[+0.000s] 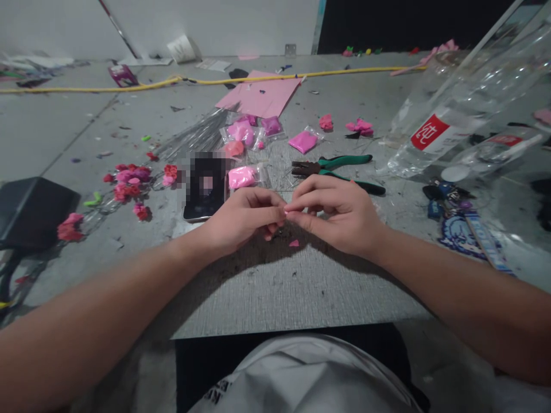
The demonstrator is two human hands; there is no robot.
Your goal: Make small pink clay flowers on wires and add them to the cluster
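My left hand (245, 218) and my right hand (338, 212) meet fingertip to fingertip above the table, in the middle of the view. Pinched between them is a tiny piece of pink clay (286, 211), mostly hidden by the fingers. Below the fingertips, a small pink scrap (294, 243) lies on the grey tabletop. Just beyond my left hand are a bag of pink clay (241, 176) and a phone (205, 192). Pliers with green handles (344, 163) lie right behind my right hand.
Pink and red clay flowers (129, 182) on wires lie at left, beside a black box-shaped object (37, 212). Clear plastic bottles (447, 132) and keychains (465, 229) are at right. A yellow cable (241, 80) crosses behind a pink sheet (262, 96).
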